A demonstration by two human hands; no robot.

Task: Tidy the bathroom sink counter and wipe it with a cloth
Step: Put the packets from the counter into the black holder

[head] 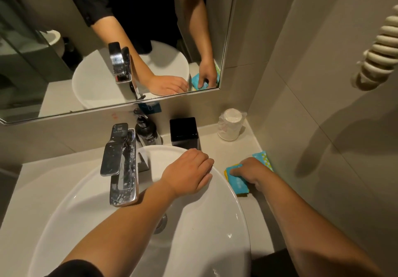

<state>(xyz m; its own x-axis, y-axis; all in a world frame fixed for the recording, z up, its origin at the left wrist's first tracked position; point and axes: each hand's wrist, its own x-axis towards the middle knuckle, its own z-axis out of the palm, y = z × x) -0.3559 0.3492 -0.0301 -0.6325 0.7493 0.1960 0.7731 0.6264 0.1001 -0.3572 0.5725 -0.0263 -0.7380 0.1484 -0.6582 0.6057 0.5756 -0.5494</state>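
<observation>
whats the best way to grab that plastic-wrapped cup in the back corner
Grip the clear plastic-wrapped white cup around its side wall, about mid-height, coming from the front left. It stands upright, apparently mouth-down, tucked near the wall corner, so the back and right sides are blocked. The loose wrap may slip, so pinch firmly.

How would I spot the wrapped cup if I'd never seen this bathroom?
Start at the white basin and follow the counter to the back right corner. The cup stands there, right of the black box; it alone is pale, round and sealed in clear plastic.
</observation>
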